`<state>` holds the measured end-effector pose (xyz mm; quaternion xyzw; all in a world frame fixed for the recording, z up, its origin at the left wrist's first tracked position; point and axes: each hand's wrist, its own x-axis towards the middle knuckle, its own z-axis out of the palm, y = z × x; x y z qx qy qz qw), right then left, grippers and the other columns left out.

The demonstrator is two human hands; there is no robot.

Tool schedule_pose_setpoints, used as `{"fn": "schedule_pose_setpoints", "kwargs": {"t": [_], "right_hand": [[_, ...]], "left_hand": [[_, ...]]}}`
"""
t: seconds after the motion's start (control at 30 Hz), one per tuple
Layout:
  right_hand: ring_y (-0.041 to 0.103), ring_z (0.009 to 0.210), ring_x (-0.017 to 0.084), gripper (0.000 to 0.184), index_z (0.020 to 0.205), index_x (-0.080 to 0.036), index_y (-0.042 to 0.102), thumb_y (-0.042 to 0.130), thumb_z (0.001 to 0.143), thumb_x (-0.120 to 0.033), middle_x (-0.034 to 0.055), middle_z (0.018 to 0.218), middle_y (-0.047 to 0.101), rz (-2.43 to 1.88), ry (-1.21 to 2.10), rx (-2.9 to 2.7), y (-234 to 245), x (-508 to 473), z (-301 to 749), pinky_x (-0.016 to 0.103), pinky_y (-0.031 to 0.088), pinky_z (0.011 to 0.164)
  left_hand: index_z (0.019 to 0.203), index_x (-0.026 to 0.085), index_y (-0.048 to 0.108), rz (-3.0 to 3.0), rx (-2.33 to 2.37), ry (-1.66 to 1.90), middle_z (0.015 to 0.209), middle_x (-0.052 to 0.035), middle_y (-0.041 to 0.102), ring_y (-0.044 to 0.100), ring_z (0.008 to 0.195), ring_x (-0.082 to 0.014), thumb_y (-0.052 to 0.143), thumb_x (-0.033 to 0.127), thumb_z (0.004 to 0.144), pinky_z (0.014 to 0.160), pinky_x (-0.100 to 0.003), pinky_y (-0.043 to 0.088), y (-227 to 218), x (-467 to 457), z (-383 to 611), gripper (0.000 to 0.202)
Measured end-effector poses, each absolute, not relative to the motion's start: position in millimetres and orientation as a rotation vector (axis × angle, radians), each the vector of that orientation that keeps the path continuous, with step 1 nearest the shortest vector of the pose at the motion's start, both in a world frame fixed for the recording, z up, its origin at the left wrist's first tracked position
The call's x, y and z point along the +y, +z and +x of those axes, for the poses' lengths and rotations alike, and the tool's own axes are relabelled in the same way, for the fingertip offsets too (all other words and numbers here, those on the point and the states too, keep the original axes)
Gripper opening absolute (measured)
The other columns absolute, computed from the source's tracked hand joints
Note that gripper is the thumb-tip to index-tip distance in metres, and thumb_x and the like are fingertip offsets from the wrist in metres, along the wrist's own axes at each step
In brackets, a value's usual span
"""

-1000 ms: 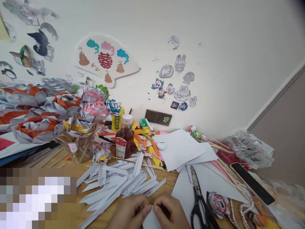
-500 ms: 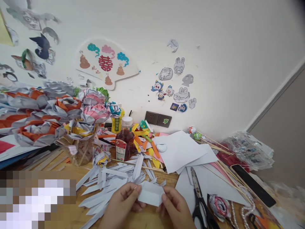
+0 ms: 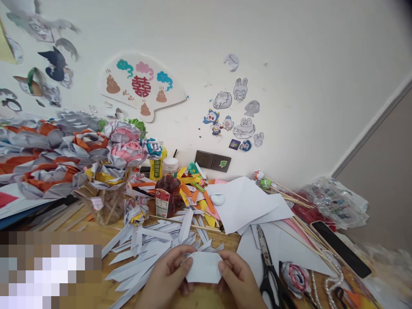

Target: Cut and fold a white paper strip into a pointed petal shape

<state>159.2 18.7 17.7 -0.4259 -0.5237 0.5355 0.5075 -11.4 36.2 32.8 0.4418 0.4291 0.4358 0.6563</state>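
Between my two hands a small piece of white folded paper (image 3: pixel 203 268) is held up near the table's front. My left hand (image 3: pixel 172 274) pinches its left edge between thumb and fingers. On the opposite edge, my right hand (image 3: pixel 236 274) has the same kind of pinch. Several folded white paper strips (image 3: pixel 141 253) lie in a loose pile to the left of and behind my hands. Black-handled scissors (image 3: pixel 268 266) rest to the right of my right hand, beside a pink and white paper flower (image 3: pixel 295 278).
Large paper flowers (image 3: pixel 51 176) crowd the left, some in a clear container (image 3: pixel 104 206). A bottle of dark red liquid (image 3: pixel 167 189) stands behind the strips. White sheets (image 3: pixel 247 201), a computer mouse (image 3: pixel 217 198), thin sticks (image 3: pixel 309 234), a phone (image 3: pixel 341 249) and beads (image 3: pixel 333 281) lie rightward.
The folded paper has tipped so its face turns more toward me and sits level. Both hands keep their hold, with fingers shifted slightly.
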Motion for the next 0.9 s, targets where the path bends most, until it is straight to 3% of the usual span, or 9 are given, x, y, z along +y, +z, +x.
{"fn": "schedule_pose_setpoints", "kwargs": {"t": [0.2,0.43,0.67,0.9], "right_hand": [[0.046,0.040,0.009,0.038,0.086,-0.014,0.064,0.068,0.064,-0.046,-0.0026,0.050,0.056,-1.025,1.334,-1.111,19.2,20.4,157.7,0.019,0.034,0.040],[0.050,0.040,0.009,0.030,0.073,-0.016,0.068,0.072,0.060,-0.043,-0.0011,0.054,0.060,-1.005,1.334,-1.011,21.9,18.7,157.5,0.019,0.036,0.040],[0.050,0.042,0.010,0.023,0.071,-0.018,0.068,0.069,0.064,-0.040,-0.0017,0.056,0.060,-0.998,1.310,-1.048,16.7,19.1,160.8,0.021,0.039,0.042],[0.055,0.059,0.016,0.019,0.073,-0.019,0.067,0.063,0.071,-0.038,0.0020,0.068,0.061,-1.071,1.169,-1.247,16.6,16.5,165.6,0.023,0.044,0.050]], "left_hand": [[0.072,0.015,0.054,0.962,0.984,1.004,0.035,0.0058,0.055,0.048,0.030,-0.0096,0.069,0.056,0.048,0.034,-0.019,0.036,37.5,35.5,-10.3,0.049],[0.067,0.016,0.055,0.950,0.979,1.001,0.035,0.0053,0.056,0.050,0.030,-0.0105,0.069,0.051,0.052,0.035,-0.020,0.037,35.7,34.9,-11.0,0.040],[0.067,0.016,0.052,0.941,0.923,0.957,0.042,0.0051,0.059,0.053,0.033,-0.0097,0.067,0.056,0.053,0.035,-0.018,0.039,37.9,34.3,-10.2,0.044],[0.067,0.016,0.051,1.038,0.933,0.849,0.039,0.0075,0.054,0.050,0.030,-0.0086,0.065,0.060,0.052,0.033,-0.017,0.037,30.4,36.3,-9.6,0.048]]}}
